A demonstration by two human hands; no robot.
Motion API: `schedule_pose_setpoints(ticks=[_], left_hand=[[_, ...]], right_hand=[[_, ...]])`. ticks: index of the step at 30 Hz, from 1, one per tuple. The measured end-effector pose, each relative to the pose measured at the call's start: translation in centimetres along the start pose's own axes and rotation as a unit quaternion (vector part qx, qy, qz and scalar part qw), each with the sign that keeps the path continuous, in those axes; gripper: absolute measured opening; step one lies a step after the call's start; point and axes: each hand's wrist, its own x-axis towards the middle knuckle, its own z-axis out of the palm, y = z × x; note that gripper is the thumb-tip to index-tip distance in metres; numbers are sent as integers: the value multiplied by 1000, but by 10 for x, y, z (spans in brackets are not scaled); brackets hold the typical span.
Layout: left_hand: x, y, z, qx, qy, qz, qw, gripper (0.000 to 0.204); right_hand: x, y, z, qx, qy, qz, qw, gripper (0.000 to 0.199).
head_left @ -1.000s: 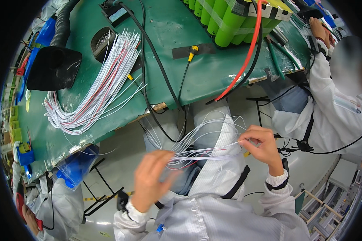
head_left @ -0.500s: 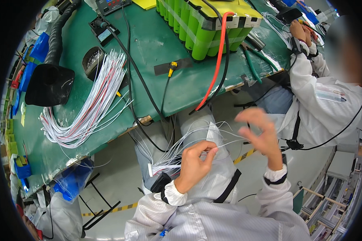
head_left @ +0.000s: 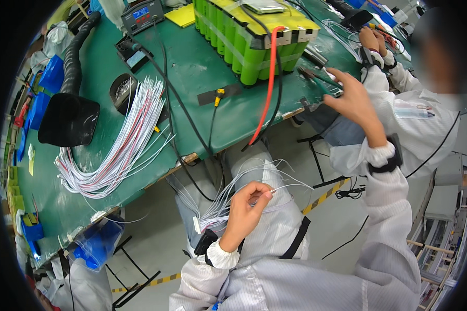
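Observation:
Over my lap, my left hand pinches a thin white wire between thumb and fingertips. That wire belongs to a harness of white wires spread across my thighs, with a small white connector at its left end. My right hand is stretched out to the table's right edge, thumb and fingers apart around the green handles of a pair of pliers. No firm grip on the handles shows.
On the green table lie a thick bundle of white and red wires, a black fume nozzle, a soldering iron in its stand and a green battery pack with red and black cables. A co-worker sits at right.
My right hand has moved from beside the wires over my lap, forward and right to the pliers. My left hand keeps its pinch on the wire. The view has shifted slightly.

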Motion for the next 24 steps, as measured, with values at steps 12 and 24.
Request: schedule_pose_setpoints(ticks=[12,24], left_hand=[[1,-1,-7,-152,-33,-27,987,7],[0,-4,-5,-125,-67,-27,990,6]], right_hand=[[-224,-115,20,623,-370,267,635,52],[-216,-120,27,564,-373,242,696,53]])
